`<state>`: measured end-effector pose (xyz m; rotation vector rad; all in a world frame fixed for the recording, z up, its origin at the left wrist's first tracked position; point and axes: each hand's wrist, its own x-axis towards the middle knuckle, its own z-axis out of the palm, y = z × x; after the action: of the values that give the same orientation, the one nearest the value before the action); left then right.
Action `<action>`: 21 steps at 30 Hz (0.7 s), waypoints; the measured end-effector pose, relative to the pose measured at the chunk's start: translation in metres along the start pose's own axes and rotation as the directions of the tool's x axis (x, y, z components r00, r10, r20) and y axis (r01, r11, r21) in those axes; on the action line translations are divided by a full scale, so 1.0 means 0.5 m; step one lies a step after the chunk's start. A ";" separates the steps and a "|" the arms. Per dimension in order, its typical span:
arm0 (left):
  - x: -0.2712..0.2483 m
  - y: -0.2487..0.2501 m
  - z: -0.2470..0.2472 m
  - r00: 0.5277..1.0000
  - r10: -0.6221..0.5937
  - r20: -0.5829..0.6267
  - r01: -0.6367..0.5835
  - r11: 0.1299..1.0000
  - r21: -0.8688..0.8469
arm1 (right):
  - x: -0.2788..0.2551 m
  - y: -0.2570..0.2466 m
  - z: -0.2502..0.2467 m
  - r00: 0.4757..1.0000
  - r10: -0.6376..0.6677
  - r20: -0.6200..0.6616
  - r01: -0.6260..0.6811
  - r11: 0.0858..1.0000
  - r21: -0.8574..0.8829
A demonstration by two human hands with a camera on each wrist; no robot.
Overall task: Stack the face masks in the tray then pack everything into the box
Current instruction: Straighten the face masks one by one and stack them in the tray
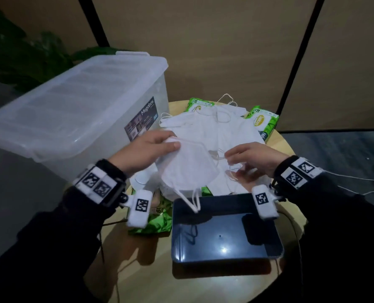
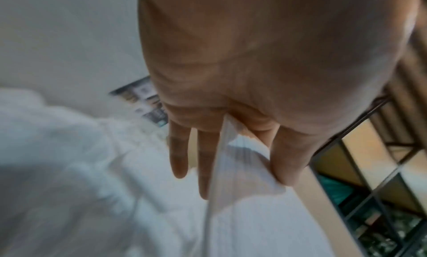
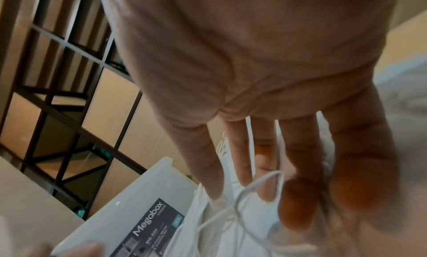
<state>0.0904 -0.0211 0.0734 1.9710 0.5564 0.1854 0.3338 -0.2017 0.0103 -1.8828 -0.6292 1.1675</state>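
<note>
My left hand [image 1: 173, 141] pinches the top edge of a white folded face mask [image 1: 186, 169] and holds it just above the far edge of the dark tray [image 1: 225, 239]; its ear loops dangle over the tray's rim. In the left wrist view the mask [image 2: 233, 169] runs between thumb and fingers. My right hand [image 1: 231, 164] hovers to the mask's right, fingertips pinching thin white ear loops [image 3: 258, 182]. Behind lies a loose pile of white masks [image 1: 216, 127]. The translucent box [image 1: 72, 110], lid on, stands at the left.
Green wipe packs lie at the back right [image 1: 263, 122], back centre [image 1: 198, 106] and front left under my left wrist [image 1: 153, 219]. A small white round container [image 1: 143, 178] sits by the box. The round wooden table's edge [image 1: 291, 154] curves close on the right.
</note>
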 end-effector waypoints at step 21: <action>0.021 -0.094 -0.023 0.959 -0.249 0.134 0.113 0.772 0.625 | -0.025 0.082 -0.089 0.945 0.108 -0.307 -0.168 0.970 -0.175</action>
<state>0.0814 0.0102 0.0358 2.5069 0.7270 -0.3784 0.3677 -0.2500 -0.0076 -2.2501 -0.4647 0.9064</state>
